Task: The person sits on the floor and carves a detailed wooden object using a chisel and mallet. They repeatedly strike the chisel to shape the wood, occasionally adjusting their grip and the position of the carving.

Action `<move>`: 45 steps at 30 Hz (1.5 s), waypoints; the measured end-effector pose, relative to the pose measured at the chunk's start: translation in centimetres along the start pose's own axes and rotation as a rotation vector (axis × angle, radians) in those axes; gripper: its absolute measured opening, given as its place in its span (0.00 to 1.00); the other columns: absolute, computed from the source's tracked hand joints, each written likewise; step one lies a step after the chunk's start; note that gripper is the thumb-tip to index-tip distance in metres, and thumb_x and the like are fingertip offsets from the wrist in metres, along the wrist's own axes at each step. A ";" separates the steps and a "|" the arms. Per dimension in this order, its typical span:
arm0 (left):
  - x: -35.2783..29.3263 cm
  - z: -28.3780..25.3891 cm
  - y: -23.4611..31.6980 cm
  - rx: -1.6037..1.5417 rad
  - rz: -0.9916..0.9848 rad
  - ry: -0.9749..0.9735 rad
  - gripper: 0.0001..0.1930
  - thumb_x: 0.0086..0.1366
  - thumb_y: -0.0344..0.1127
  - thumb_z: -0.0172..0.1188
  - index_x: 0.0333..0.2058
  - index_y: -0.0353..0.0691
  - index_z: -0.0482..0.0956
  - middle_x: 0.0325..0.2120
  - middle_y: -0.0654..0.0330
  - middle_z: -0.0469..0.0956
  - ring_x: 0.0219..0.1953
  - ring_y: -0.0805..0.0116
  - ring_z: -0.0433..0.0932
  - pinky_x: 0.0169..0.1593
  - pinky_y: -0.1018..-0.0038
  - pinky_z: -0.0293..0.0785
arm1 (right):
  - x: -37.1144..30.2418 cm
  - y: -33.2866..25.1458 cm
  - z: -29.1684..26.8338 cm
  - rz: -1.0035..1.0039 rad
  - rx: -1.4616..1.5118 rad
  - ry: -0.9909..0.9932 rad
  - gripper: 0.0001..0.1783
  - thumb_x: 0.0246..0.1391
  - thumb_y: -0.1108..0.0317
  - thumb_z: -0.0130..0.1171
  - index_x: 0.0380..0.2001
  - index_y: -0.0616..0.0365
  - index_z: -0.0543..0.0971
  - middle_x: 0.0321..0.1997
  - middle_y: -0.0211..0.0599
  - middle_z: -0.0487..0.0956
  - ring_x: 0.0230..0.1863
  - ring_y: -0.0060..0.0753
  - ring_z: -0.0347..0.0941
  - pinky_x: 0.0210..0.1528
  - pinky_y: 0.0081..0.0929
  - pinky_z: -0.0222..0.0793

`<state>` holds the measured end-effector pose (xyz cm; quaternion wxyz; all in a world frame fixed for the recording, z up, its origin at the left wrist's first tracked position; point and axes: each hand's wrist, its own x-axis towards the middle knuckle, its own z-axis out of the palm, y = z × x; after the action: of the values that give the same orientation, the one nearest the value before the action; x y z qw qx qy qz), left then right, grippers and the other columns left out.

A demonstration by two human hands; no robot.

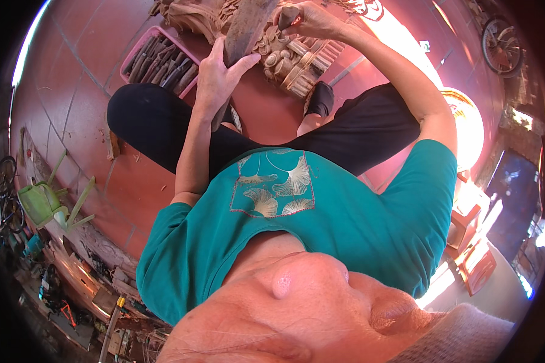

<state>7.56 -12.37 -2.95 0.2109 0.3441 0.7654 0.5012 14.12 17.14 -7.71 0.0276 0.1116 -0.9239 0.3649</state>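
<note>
My left hand (219, 77) is closed around a long, flat, brown-grey slab (248, 29), with the thumb on one side and the fingers on the other. The slab stands tilted and runs past the top edge of the view; I cannot tell whether it is wood or metal. Beside its right edge, my right hand (316, 21) grips a tool by its dark rounded handle (289, 17). The tool's working end is not clear to see. A carved wooden piece (293, 65) with rounded and ribbed relief lies on the floor below my right hand.
A pink basket (128, 63) full of slim hand tools stands left of my left hand. More carved wood (201, 17) lies at the top. My crossed legs (154, 121) rest on the red tiled floor (91, 91). A green chair (39, 204) is at far left.
</note>
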 end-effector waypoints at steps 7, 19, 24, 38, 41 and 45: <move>0.0 0.1 0.1 -0.011 0.021 0.004 0.30 0.61 0.47 0.73 0.52 0.30 0.75 0.39 0.44 0.86 0.42 0.55 0.87 0.47 0.65 0.79 | 0.4 0.1 0.4 -0.127 0.037 0.019 0.09 0.49 0.71 0.69 0.34 0.55 0.81 0.34 0.40 0.83 0.39 0.43 0.81 0.43 0.39 0.75; -0.2 1.2 0.2 0.105 0.120 -0.037 0.27 0.63 0.46 0.72 0.49 0.32 0.73 0.35 0.44 0.86 0.38 0.53 0.87 0.42 0.64 0.80 | 0.8 0.5 1.2 0.061 -0.181 -0.055 0.14 0.47 0.72 0.70 0.40 0.52 0.84 0.33 0.40 0.84 0.40 0.44 0.82 0.44 0.39 0.76; -1.1 1.0 1.6 -0.076 0.084 0.066 0.27 0.64 0.44 0.72 0.53 0.31 0.75 0.39 0.47 0.86 0.40 0.63 0.85 0.46 0.68 0.79 | 1.4 -1.6 -0.7 -0.024 -0.086 -0.137 0.12 0.47 0.71 0.70 0.38 0.53 0.84 0.30 0.41 0.83 0.37 0.46 0.82 0.43 0.42 0.75; 0.3 0.0 -1.3 0.026 -0.008 0.057 0.31 0.61 0.53 0.72 0.49 0.32 0.75 0.35 0.43 0.86 0.39 0.48 0.86 0.44 0.61 0.79 | -1.2 0.6 -2.1 0.113 0.141 0.038 0.12 0.54 0.66 0.72 0.34 0.61 0.80 0.30 0.41 0.80 0.35 0.40 0.79 0.41 0.34 0.75; 0.3 0.2 -1.2 0.041 -0.006 0.040 0.30 0.61 0.52 0.72 0.49 0.32 0.76 0.35 0.44 0.86 0.39 0.49 0.87 0.44 0.62 0.79 | -1.7 0.2 -2.8 0.135 0.209 0.013 0.11 0.54 0.67 0.71 0.34 0.62 0.80 0.31 0.40 0.80 0.36 0.40 0.79 0.41 0.34 0.75; 0.1 0.4 -0.3 0.051 -0.026 0.003 0.29 0.62 0.51 0.72 0.49 0.33 0.76 0.34 0.45 0.86 0.38 0.50 0.87 0.44 0.62 0.79 | -2.2 0.0 -3.2 0.150 0.284 -0.009 0.11 0.54 0.67 0.71 0.34 0.62 0.80 0.31 0.40 0.81 0.36 0.39 0.79 0.42 0.33 0.75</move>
<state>7.64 -12.09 -3.40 0.2074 0.3386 0.7828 0.4791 16.18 19.69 -5.64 -0.0199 0.0466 -0.8689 0.4923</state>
